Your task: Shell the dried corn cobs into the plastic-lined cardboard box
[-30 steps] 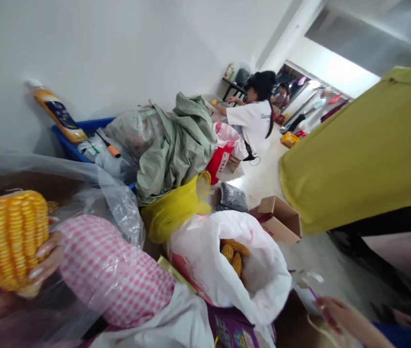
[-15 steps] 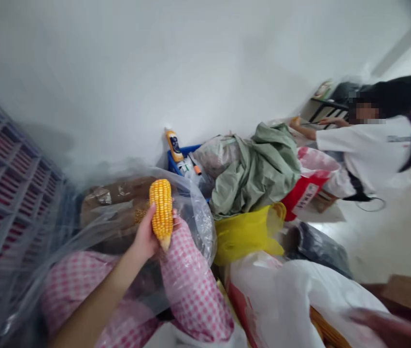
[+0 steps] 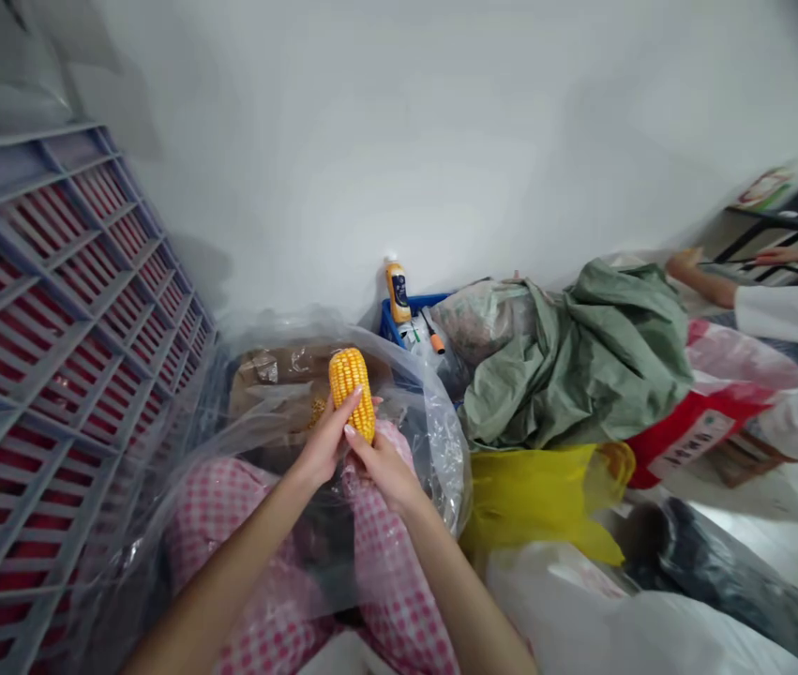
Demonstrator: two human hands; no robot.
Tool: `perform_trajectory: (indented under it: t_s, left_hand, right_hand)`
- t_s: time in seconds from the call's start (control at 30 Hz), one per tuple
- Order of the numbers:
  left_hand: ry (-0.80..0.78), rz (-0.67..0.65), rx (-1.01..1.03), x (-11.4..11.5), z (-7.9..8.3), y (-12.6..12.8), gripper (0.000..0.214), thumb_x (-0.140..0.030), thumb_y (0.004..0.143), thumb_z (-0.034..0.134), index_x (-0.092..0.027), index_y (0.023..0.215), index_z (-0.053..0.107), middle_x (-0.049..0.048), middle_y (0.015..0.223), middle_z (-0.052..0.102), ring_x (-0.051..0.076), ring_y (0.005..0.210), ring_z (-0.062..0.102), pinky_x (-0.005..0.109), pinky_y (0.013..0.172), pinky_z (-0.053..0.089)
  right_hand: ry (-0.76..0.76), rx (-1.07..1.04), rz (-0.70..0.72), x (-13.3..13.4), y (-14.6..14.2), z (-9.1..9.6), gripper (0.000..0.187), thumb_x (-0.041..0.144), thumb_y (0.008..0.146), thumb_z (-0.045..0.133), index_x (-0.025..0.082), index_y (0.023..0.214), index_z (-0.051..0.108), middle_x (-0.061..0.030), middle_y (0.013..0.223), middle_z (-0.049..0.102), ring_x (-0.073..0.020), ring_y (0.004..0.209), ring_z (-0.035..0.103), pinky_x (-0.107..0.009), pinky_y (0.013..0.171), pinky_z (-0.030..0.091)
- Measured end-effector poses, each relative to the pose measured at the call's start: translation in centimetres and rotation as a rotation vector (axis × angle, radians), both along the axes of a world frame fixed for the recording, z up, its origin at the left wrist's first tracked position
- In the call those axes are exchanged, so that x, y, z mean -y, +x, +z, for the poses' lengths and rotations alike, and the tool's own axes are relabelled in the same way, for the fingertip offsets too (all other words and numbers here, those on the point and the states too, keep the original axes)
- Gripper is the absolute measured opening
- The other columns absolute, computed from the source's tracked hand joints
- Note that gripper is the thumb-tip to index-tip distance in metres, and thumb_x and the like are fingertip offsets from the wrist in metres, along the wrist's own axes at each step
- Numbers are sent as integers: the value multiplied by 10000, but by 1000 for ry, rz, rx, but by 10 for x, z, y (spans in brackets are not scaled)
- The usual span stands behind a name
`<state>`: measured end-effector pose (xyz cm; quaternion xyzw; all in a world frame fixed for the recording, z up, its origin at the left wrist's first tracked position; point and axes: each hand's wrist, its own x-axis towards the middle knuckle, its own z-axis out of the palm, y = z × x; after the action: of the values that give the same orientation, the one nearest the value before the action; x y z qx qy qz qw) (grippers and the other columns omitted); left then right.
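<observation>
A yellow ear of corn (image 3: 348, 377) stands nearly upright between my two hands, above an open clear plastic bag (image 3: 433, 422). My left hand (image 3: 324, 441) is closed round its left side, the thumb lying on the kernels. At the lower right of the ear, my right hand (image 3: 381, 469) is closed on its base, which the fingers hide. Inside the bag, some loose kernels (image 3: 317, 411) show beside brown material (image 3: 258, 370). The bag's edge lies over my knees in pink checked trousers (image 3: 230, 525).
A tall slatted crate (image 3: 82, 328) stands at the left. Behind the bag is a blue basket (image 3: 391, 323) with an orange bottle (image 3: 397, 291). To the right lie a green cloth (image 3: 581, 356), a yellow bag (image 3: 539, 497) and a white sack (image 3: 581, 600). A co-worker's arms (image 3: 778, 300) reach in at far right.
My right hand has come from the white sack at the lower right to the base of the corn. My left hand still holds the ear. The view has turned left.
</observation>
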<state>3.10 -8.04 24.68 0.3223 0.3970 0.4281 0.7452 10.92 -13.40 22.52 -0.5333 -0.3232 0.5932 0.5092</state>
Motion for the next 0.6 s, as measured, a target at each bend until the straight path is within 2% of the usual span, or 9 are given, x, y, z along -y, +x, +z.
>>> perform_trajectory:
  t_s: [0.1,0.2,0.37,0.5,0.6]
  left_hand:
    - [-94,-53,-31,-7,-5,-5,490,-368,732,813,-143,1123,622,103,918,756,240,864,725,280,694,554]
    - [-148,-36,4,-9,-8,-6,340,-346,832,732,-128,1078,650,101,878,750,223,801,729,272,668,558]
    - [-266,26,115,-9,-6,2,218,-318,916,628,-111,974,666,99,816,733,211,766,731,277,702,579]
    - [-288,138,156,-10,0,9,215,-343,953,561,-141,953,637,64,755,708,201,717,723,293,710,592]
    - [-305,160,148,-11,3,12,260,-380,969,522,-143,962,631,53,716,684,201,714,720,295,702,596]
  right_hand:
    - [-78,-21,25,6,3,-7,593,701,615,767,190,737,492,73,524,419,-55,440,323,-214,427,233]
    - [-53,-25,44,14,5,-15,654,776,568,744,193,665,465,72,500,402,-51,439,308,-215,429,216]
    - [61,77,-27,24,2,-23,684,869,683,563,203,574,451,37,479,406,-76,447,312,-238,439,207]
    - [123,137,-129,31,-3,-21,670,851,752,486,213,557,421,29,495,388,-95,469,325,-254,467,240]
    - [155,224,-222,36,-7,-20,652,819,798,430,215,555,397,23,505,384,-105,492,341,-258,493,266]
